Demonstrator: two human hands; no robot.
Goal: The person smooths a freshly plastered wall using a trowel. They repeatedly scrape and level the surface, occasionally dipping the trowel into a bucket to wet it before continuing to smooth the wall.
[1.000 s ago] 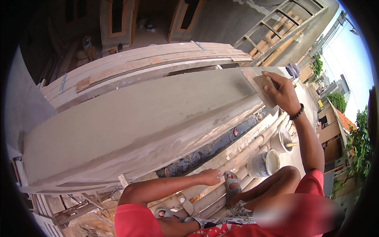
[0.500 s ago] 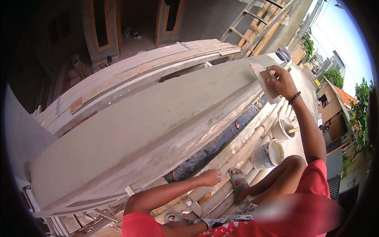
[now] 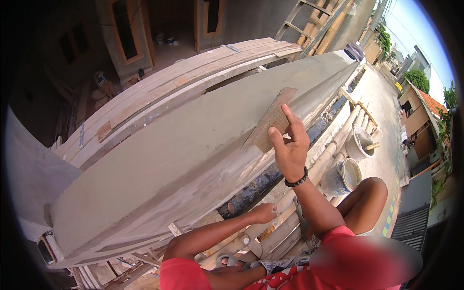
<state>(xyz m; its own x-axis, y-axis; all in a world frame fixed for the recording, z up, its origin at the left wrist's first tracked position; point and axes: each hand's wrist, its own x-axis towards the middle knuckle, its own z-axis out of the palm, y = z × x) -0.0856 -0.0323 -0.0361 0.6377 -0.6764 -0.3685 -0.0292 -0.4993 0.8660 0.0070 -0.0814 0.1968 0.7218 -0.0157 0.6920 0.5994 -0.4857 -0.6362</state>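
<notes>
My right hand (image 3: 291,147), with a dark beaded bracelet, grips a flat grey trowel (image 3: 266,125), which lies over the long freshly plastered grey ledge (image 3: 159,150) near its outer edge, around the middle of its length. The thumb and fingers press on the trowel's back. Low in the middle of the view, my left hand (image 3: 262,212) is curled closed above the bamboo poles, below the ledge's outer face; I cannot make out what, if anything, is in it.
Long boards (image 3: 193,65) lie behind the ledge, before a dark room. Below runs a dark channel (image 3: 246,191) beside bamboo poles (image 3: 333,147). Two buckets (image 3: 340,176) stand by my bent leg. A ladder (image 3: 295,24) leans at the back, and a street (image 3: 382,106) runs along the right.
My right hand has swept the trowel leftward from the ledge's far right part to around its middle. My left hand stays low and closed; the view has shifted slightly.
</notes>
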